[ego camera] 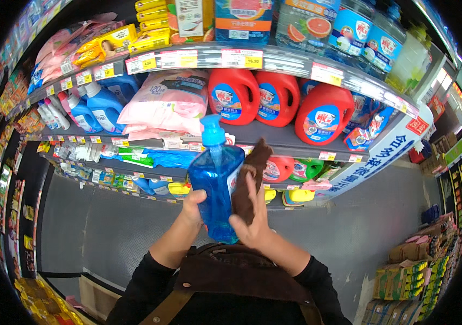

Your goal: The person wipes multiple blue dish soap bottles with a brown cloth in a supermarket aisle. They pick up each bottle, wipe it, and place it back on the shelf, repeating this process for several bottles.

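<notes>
A clear pump bottle of blue liquid with a light-blue pump head stands nearly upright in front of my chest. My left hand grips its left side near the lower half. In my right hand is a brown cloth, pressed to or just beside the bottle's right, labelled face; the thumb reaches toward the bottle's lower edge. The cloth hides most of that label. Behind the bottle are the shop shelf's red jugs and a pink bagged pack.
Before me runs a shelf edge with price tags, bearing large bottles of blue liquid above. Blue detergent bottles stand at the left. Grey floor lies below. Stacked cartons are at lower right, yellow packs at lower left.
</notes>
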Tool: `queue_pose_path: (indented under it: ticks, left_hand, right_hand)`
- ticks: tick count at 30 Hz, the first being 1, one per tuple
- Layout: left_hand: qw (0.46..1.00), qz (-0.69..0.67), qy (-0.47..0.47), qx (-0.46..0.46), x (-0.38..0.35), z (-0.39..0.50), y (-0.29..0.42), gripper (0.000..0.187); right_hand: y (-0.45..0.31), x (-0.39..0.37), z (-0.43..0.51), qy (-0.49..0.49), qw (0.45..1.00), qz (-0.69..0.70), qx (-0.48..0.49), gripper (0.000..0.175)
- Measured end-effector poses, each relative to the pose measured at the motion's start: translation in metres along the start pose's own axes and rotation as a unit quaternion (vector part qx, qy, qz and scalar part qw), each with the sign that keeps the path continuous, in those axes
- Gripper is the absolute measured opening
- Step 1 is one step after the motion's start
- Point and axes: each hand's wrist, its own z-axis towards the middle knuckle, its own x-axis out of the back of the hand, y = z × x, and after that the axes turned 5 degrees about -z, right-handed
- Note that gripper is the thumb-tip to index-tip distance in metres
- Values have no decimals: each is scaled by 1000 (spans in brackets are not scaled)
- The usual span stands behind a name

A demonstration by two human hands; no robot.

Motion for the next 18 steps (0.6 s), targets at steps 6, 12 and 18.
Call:
queue_pose_path:
  ticks: [6, 12, 18]
  left_hand:
    - [999, -2, 27, -46, 8, 6, 18, 71]
    - [999, 21, 16, -47, 0, -8, 7, 78]
    - [972, 190, -17, -134, -2, -15, 30, 105]
  right_hand:
    - [-12, -11, 12, -39, 978, -85, 188, 83]
    - [8, -9, 40, -53, 995, -7, 86, 77]
    - [15, -42, 22, -74, 733, 455, -501, 60]
